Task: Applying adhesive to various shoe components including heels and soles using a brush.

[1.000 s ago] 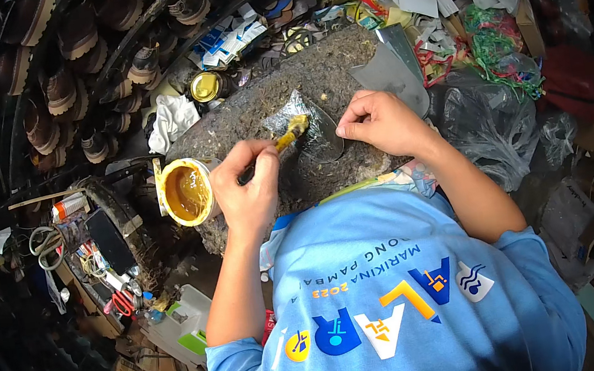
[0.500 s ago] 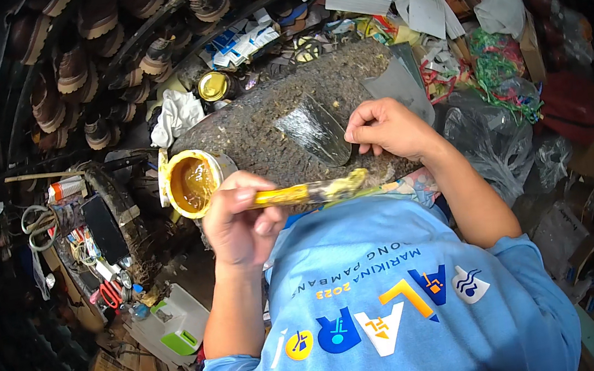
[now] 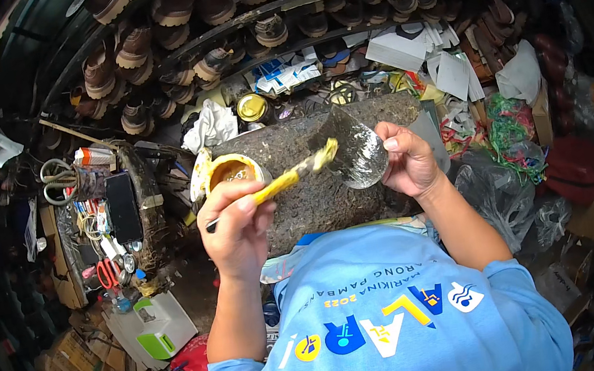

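My left hand (image 3: pixel 236 228) is closed round the yellow handle of a glue brush (image 3: pixel 288 179), whose bristles are caked with pale yellow paste. The brush tip points right, beside a dark, glossy piece of sheet material (image 3: pixel 354 151) with a rounded end. My right hand (image 3: pixel 410 158) pinches this piece by its right edge and holds it tilted over the worn, dark work block (image 3: pixel 301 211). Whether the bristles touch the sheet I cannot tell. Just behind my left hand stands an open tub (image 3: pixel 234 170) of amber glue, partly hidden by the fingers.
Shoes (image 3: pixel 210 0) line curved racks at the back. A yellow-lidded tin (image 3: pixel 252 107) and a crumpled white cloth (image 3: pixel 210 125) sit behind the block. At left, a side stand carries a phone (image 3: pixel 123 208) and red scissors (image 3: pixel 106 274). Plastic bags (image 3: pixel 491 188) lie at right.
My right hand has lifted the dark sheet off the block and tilted it up. My left hand has angled the brush upward, its bristles now close to the sheet. The whole view has shifted.
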Demonstrator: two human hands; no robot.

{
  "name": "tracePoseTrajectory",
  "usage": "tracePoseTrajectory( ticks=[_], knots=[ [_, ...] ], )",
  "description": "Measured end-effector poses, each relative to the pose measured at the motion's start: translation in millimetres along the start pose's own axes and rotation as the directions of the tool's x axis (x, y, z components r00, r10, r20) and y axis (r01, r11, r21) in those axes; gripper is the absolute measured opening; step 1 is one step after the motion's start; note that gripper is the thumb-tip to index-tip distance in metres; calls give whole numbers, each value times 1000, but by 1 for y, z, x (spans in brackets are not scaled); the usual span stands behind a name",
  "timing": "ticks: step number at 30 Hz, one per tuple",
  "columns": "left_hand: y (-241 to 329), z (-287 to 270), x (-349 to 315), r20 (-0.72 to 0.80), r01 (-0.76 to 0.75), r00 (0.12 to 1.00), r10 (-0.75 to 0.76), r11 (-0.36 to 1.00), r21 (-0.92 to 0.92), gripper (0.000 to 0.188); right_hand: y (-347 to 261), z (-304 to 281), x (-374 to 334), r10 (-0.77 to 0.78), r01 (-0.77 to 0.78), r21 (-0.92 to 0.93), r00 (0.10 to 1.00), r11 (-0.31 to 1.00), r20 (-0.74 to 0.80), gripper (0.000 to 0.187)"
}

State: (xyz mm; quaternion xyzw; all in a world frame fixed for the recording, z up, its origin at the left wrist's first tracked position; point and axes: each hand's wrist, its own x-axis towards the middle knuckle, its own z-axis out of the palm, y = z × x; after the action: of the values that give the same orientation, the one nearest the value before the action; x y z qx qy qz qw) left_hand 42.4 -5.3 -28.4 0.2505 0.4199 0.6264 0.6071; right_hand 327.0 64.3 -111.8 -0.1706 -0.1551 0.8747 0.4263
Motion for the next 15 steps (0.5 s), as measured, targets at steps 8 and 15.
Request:
tracePoseTrajectory(
  ticks=[8,15],
  knots=[
    [8,17,1,555,-548,799,232,660,514,19,-8,23,0,-100,94,-115,994,989,-44,9],
    [9,13,-9,615,-511,787,52,614,602,20,-17,19,-7,-109,104,-49,990,993,-92,8]
  ],
)
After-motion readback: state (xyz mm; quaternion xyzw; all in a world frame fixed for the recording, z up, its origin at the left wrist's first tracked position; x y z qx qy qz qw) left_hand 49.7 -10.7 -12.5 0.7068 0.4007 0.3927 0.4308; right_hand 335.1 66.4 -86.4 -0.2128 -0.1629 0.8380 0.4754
